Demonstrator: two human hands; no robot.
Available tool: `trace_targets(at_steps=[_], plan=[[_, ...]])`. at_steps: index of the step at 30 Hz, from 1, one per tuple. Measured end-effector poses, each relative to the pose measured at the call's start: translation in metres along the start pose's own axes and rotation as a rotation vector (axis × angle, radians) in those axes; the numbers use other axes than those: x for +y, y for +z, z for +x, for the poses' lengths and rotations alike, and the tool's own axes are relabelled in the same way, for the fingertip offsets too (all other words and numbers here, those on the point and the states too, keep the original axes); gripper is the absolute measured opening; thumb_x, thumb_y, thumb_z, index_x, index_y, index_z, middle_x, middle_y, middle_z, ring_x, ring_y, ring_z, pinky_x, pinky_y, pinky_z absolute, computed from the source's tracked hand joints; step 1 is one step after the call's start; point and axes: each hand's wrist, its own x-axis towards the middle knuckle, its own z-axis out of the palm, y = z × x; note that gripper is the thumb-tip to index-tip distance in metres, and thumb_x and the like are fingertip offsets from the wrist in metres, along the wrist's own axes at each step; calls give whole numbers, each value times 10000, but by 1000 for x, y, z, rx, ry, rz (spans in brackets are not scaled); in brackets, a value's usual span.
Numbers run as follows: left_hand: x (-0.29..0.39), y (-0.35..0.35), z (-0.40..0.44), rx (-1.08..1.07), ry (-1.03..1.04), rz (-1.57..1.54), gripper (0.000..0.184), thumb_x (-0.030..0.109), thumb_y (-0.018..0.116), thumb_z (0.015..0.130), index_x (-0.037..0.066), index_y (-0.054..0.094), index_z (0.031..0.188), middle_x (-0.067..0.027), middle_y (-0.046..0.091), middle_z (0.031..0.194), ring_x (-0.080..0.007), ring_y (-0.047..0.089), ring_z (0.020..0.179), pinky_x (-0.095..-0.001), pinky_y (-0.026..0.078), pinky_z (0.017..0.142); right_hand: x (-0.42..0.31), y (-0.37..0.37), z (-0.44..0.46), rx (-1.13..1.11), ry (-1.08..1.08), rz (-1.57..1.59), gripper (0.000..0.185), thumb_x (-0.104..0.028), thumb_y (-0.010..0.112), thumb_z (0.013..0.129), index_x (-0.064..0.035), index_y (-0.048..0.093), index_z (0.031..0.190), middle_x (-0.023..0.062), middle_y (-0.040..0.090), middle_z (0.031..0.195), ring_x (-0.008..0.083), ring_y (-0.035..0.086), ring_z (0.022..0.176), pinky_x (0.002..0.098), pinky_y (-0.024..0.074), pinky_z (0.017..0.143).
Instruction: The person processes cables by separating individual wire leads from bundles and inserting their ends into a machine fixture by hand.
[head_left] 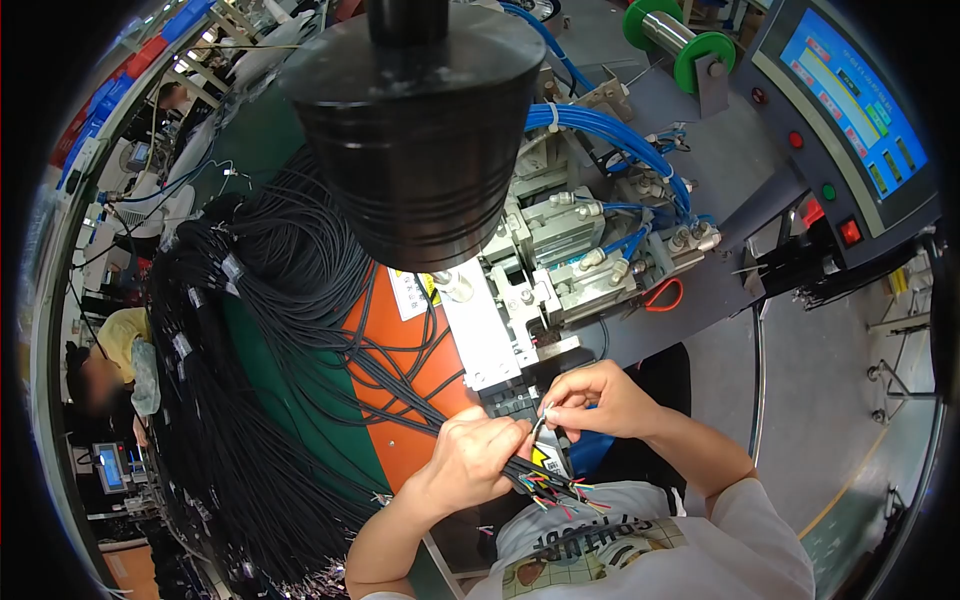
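Below the machine's metal fixture (520, 320), my left hand (470, 455) is closed around a bundle of black cables (415, 405). The bundle's stripped ends (560, 492), with thin coloured wires, stick out below that hand. My right hand (595, 400), just to the right, pinches the light-coloured end of one cable (541, 424) between thumb and fingertips. Both hands are close together over a plate with a yellow label (546, 459). The fingers partly hide the cable's tip.
A large black cylinder (410, 140) hangs over the upper middle. Piled black cables (290, 230) cover the left side. Blue hoses (610, 125) top the machine, beside a screen (850, 100) and a green spool (680, 45). A person in yellow (125, 335) is at far left.
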Motion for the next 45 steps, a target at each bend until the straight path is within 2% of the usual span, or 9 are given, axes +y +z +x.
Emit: trace_targets(at_steps=[1, 4, 7, 9, 10, 14, 17, 34, 45], plan=[[1, 0, 0, -3, -10, 46, 166, 37, 722, 744, 23, 619, 874, -36, 537, 608, -213, 536, 484, -340, 337, 477, -1, 0, 1, -6, 42, 37, 74, -45, 683, 873, 7, 680, 925, 44, 686, 788, 69, 603, 553, 200, 455, 491], [8, 3, -4, -15, -74, 221, 282, 52, 743, 680, 16, 639, 940, -40, 557, 675, -218, 542, 539, -343, 361, 541, -10, 12, 3, 207, -447, -896, 56, -64, 686, 820, -26, 645, 814, 36, 607, 698, 141, 589, 505, 267, 464, 466], [19, 5, -3, -9, -159, 387, 456, 69, 747, 613, -2, 652, 1054, -64, 583, 802, -229, 560, 640, -349, 383, 611, -12, 20, 4, 305, -538, -1272, 110, -102, 664, 789, -49, 589, 730, 61, 530, 667, 229, 579, 509, 336, 468, 461], [18, 3, 0, 30, -165, 404, 565, 76, 740, 582, -11, 646, 1132, -82, 586, 888, -237, 565, 703, -352, 393, 646, -15, 22, 5, 305, -498, -1261, 121, -118, 636, 815, -43, 582, 737, 77, 543, 689, 276, 596, 540, 383, 474, 474], [19, 2, -1, -8, -172, 395, 500, 54, 633, 691, -49, 618, 1180, -115, 564, 935, -239, 557, 775, -354, 409, 649, -14, 21, 5, 302, -488, -1240, 111, -116, 638, 815, -41, 588, 750, 80, 549, 696, 280, 598, 543, 388, 478, 480], [14, 5, -4, -22, -182, 318, 509, 50, 647, 667, -54, 619, 1165, -109, 557, 906, -250, 558, 766, -368, 436, 674, -7, 19, 5, 305, -454, -1178, 75, -106, 637, 821, -34, 618, 815, 90, 574, 727, 297, 608, 566, 408, 489, 509], [13, 3, -3, -30, -185, 284, 525, 51, 660, 651, -52, 618, 1164, -106, 540, 882, -259, 558, 756, -373, 444, 678, -8, 20, 3, 305, -450, -1173, 85, -79, 680, 809, -19, 627, 839, 97, 595, 754, 292, 615, 600, 387, 486, 529], [7, -8, 2, -116, -135, 254, 601, 134, 723, 612, 0, 627, 1190, -85, 489, 829, -255, 552, 728, -366, 451, 652, -9, 21, 3, 312, -470, -1221, 78, -73, 681, 837, -10, 652, 871, 93, 617, 779, 270, 633, 604, 359, 500, 534], [6, -14, 7, -171, -104, 278, 489, 93, 664, 711, 3, 629, 1191, -76, 501, 851, -242, 561, 735, -359, 458, 661, -7, 22, 3, 315, -483, -1240, 87, -81, 683, 830, -10, 646, 866, 87, 605, 780, 258, 629, 597, 354, 501, 534]])
